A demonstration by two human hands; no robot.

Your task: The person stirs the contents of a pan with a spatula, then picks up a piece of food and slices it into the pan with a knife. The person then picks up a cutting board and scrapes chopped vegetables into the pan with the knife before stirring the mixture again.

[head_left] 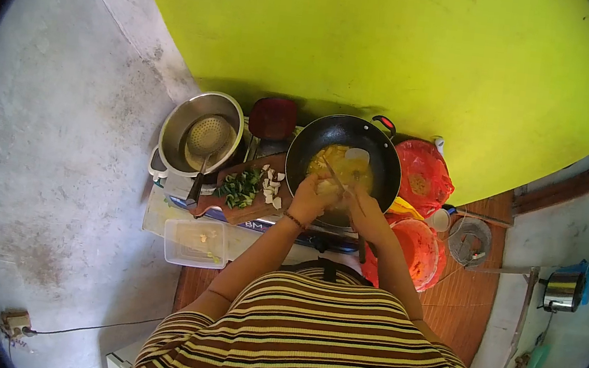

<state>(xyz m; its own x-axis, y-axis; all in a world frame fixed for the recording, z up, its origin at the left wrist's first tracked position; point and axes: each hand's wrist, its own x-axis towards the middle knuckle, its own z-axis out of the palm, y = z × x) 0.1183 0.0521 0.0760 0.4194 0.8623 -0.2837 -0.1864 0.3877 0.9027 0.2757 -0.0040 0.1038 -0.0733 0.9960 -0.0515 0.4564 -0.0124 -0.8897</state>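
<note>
Both hands are over the near part of a black wok [305, 136] that holds yellow liquid and a pale spatula head [357, 154]. A small pale piece [326, 187] is in the fingers of my left hand [311, 199]. My right hand [365, 211] is closed round a knife [334, 175], its blade pointing up and left over the wok, close to the pale piece. Left of the wok, a wooden cutting board [251, 212] carries chopped greens [239, 188] and white chunks [271, 186].
A steel pot [170, 126] with a skimmer [208, 136] stands at the left. A clear plastic container [182, 244] lies in front of it. Red plastic-lined containers [423, 171] are on the right, beside a small cup [440, 220]. A green wall [397, 50] rises behind.
</note>
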